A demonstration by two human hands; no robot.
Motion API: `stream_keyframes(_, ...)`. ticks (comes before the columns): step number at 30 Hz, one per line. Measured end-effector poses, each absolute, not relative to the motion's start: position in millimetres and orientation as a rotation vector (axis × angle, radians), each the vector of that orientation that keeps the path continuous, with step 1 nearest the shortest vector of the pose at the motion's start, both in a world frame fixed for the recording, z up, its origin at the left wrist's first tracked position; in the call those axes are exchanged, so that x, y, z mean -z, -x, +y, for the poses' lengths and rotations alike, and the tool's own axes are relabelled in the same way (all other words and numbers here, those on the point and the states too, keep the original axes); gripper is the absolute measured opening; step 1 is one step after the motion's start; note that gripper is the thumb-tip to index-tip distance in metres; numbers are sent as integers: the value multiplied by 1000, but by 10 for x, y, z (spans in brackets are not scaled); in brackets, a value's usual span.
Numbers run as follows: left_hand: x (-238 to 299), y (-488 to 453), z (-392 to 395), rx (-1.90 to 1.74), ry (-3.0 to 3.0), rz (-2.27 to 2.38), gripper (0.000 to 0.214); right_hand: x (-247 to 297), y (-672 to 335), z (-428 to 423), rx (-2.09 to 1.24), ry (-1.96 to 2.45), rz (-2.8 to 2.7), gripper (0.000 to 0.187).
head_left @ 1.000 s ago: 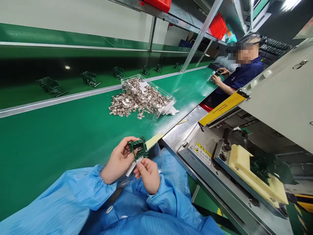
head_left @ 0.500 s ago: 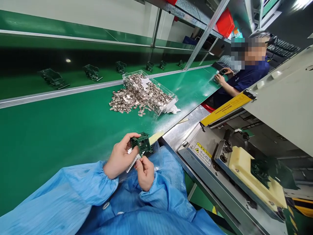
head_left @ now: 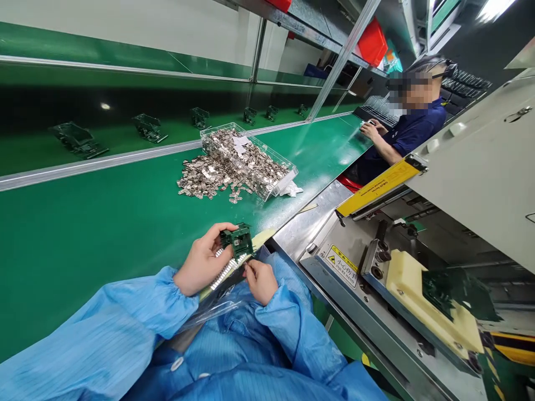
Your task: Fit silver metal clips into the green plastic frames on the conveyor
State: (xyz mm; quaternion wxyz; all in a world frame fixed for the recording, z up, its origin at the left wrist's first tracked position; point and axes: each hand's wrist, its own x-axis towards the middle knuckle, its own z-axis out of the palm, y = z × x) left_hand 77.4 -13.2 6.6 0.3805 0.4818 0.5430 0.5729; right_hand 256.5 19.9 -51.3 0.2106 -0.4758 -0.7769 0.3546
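Since a moment ago my right hand (head_left: 261, 281) has moved a little away from my left hand, and its thumb and finger now pinch the end of the comb-like metal strip (head_left: 225, 273). My left hand (head_left: 203, 260) is curled and grips the green plastic fixture (head_left: 238, 242), which I hold up on my side of the clear tray of metal pieces (head_left: 246, 161).
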Motion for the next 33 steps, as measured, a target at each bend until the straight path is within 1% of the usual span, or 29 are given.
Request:
stream_keyframes(5,-142,-732,-159,-1560,-1089,1193,31,532,-2694,280,-945,1368,-2221,21)
stream_keyframes(8,-131,-721,-185,-1563,-1024,1115,31,477,-2727,278,-896,1355,-2270,18)
stream_keyframes(11,-82,-722,-181,-1564,-929,1083,34,376,-2730,252,-828,1307,-2333,19)
stream_keyframes(13,-55,-724,-177,-1576,-892,1090,35,266,-2721,216,-845,1274,-2337,23)
stream_keyframes(15,-43,-726,-179,-1578,-886,1093,35,118,-2700,172,-936,1243,-2252,24)
stream_keyframes(18,-51,-733,-184,-1563,-886,1070,34,-109,-2617,122,-1080,1220,-1941,20)
stream_keyframes(21,-69,-742,-180,-1584,-879,1090,35,-227,-2462,109,-1112,1199,-1673,16)
stream_keyframes(25,-72,-746,-172,-1676,-833,1107,36,-248,-2258,140,-1021,1140,-1665,15)
stream_keyframes(30,-50,-723,-106,-1735,-813,1135,36,-309,-2134,229,-809,974,-1739,10)
stream_keyframes(33,-73,-728,-115,-1766,-818,1162,37,-366,-2081,204,-794,1005,-1685,8)
